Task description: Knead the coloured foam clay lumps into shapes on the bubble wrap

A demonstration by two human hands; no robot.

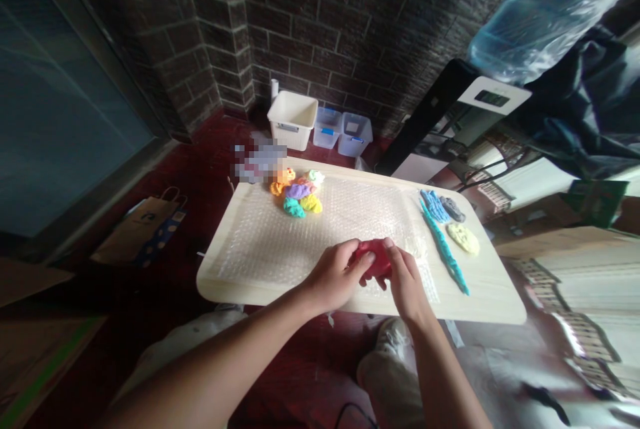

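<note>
A lump of red modelling clay (376, 260) is held between my two hands, over the near edge of the table. My left hand (337, 276) grips its left side, the thumb lying across the front. On the other side, my right hand (406, 279) has its thumb on the top right of the lump, and its fingers curl below. Under the hands lies a sheet of bubble wrap (280, 242). To the right are a long teal clay strip (445, 246), a pale yellow clay piece (463, 238), a blue clay piece (435, 206) and a grey one (453, 209).
Purple clay (297, 191), orange clay (283, 179), teal clay (294, 208) and yellow clay (311, 203) cluster at the table's far left. A white bin (293, 139) and two clear boxes (327, 136) stand behind the table (495, 296). Paper bags (133, 232) sit on the floor leftward.
</note>
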